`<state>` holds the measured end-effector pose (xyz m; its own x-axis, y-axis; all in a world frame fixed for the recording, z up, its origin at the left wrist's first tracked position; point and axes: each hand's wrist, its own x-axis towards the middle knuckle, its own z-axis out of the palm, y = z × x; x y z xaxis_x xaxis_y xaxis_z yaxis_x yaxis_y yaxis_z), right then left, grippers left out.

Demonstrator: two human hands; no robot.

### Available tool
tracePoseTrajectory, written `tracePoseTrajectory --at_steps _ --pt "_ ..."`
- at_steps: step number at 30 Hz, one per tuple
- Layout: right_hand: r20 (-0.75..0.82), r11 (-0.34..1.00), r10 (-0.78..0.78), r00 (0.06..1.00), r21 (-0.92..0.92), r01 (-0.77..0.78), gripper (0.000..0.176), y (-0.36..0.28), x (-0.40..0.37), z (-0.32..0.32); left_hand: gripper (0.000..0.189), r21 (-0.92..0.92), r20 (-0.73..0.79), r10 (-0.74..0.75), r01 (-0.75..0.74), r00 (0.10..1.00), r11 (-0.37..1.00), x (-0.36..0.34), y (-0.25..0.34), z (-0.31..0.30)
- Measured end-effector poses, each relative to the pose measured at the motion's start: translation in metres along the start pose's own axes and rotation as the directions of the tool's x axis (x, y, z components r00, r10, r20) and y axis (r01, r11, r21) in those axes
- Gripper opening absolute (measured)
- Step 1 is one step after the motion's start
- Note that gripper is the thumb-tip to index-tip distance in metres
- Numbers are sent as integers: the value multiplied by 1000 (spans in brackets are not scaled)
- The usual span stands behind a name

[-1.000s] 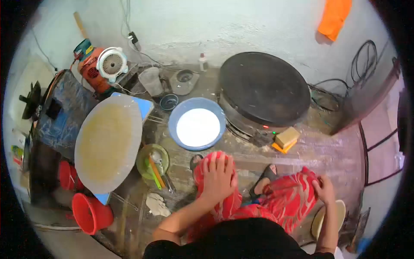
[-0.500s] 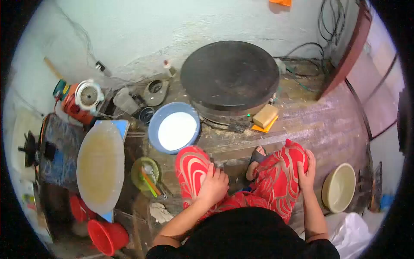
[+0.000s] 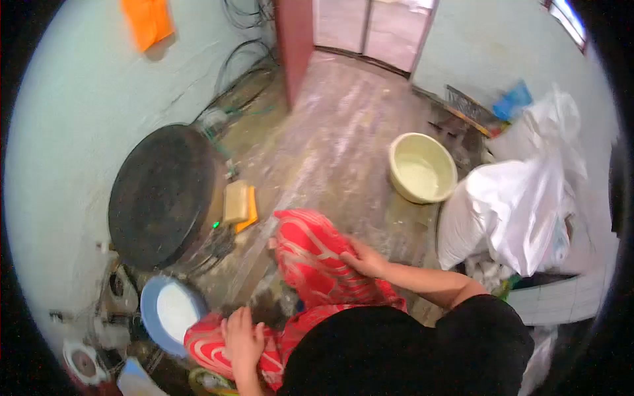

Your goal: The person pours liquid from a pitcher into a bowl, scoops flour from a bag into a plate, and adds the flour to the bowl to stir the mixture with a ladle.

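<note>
My left hand rests on the left knee of my red patterned trousers, its fingers spread over the cloth. On the outer side of my right knee lies my right hand, fingers stretched out and partly blurred. Neither hand holds anything. Just beyond my left knee stands a blue basin filled with white liquid. A large round black griddle plate sits on a low base at the left. A tan block lies on an orange cloth beside it.
A pale yellow basin stands on the wooden floor at the right, near white sacks. Beyond are a reddish door and a doorway. Black cables hang by the wall. A white-rimmed device is at lower left.
My view has swung to the right, bringing the doorway and sacks into sight and shifting the griddle leftward. Both hands stay on my knees. The oval tray has left the view.
</note>
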<state>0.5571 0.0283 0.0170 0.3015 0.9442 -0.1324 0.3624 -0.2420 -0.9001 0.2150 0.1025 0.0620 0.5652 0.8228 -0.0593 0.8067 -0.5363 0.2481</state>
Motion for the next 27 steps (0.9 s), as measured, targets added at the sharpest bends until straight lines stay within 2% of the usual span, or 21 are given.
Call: tracePoseTrajectory --at_steps 1,2,3,4,5,6,8,9,10,11,13,15,17,18,19,21,22,23,24,25,27 --pt "102 999 53 993 1 -54 49 7 -1 -3 47 -12 28 -20 21 999 1000 2 -1 -5" --pt "52 998 68 996 0 -68 49 20 -1 -8 48 -16 50 -38 38 998 999 10 -1 -8" --pt "54 996 72 996 -47 -70 47 30 -6 -10 43 13 -56 78 -77 995 997 11 -9 -6" --pt "59 993 75 995 -91 -70 45 32 -11 -14 43 10 -58 116 -115 992 993 15 -10 -13" --pt "33 975 144 989 -174 -136 42 36 -15 -23 43 48 -33 116 -114 993 992 21 -9 -19" --pt "-2 974 153 988 -171 -151 42 39 -21 -34 43 87 -5 110 -109 994 990 23 -12 -24" --pt "-89 902 -54 995 -431 10 37 46 -33 -58 44 84 116 152 -162 982 983 29 -39 -28" --pt "-150 865 46 988 -488 -115 32 30 -38 -75 41 103 135 114 -129 984 986 36 -30 -43" --pt "-275 828 -130 953 -558 -48 32 35 -45 -90 41 108 139 134 -149 981 983 39 -34 -47" --pt "-376 767 -312 873 -642 -2 31 42 -53 -110 40 126 157 116 -136 981 983 44 -43 -45" --pt "-544 729 -291 787 -659 -186 32 21 -70 -157 36 91 230 109 -133 967 987 57 -56 -47" --pt "-731 660 -457 507 -661 -358 34 22 -92 -200 36 79 225 147 -169 963 982 59 -79 -29" --pt "-745 488 -594 304 -634 -599 36 0 -126 -246 35 71 217 173 -192 961 979 68 -75 -27" --pt "-784 485 -589 195 -536 -691 39 5 -141 -267 36 32 297 110 -125 949 992 69 -63 -33" --pt "-811 442 -569 139 -444 -779 42 12 -158 -287 36 0 378 44 -47 925 999 69 -57 -37" --pt "-960 504 -279 -2 -145 -852 59 37 -186 -324 37 -44 348 98 -88 932 995 71 -56 -36" --pt "-961 505 -278 -6 -141 -851 59 50 -199 -336 38 -88 322 144 -122 936 989 70 -57 -35" --pt "-996 744 91 7 63 -665 70 63 -210 -346 39 -76 332 138 -119 933 990 71 -58 -34" --pt "-896 833 427 124 336 -440 81 66 -213 -350 39 -74 330 139 -121 934 990 70 -58 -34" --pt "-896 835 426 125 336 -435 81 72 -213 -347 39 -55 337 131 -119 932 991 70 -58 -34" --pt "-832 769 538 138 417 -485 103 81 -206 -329 39 -31 337 120 -117 934 993 69 -59 -33"
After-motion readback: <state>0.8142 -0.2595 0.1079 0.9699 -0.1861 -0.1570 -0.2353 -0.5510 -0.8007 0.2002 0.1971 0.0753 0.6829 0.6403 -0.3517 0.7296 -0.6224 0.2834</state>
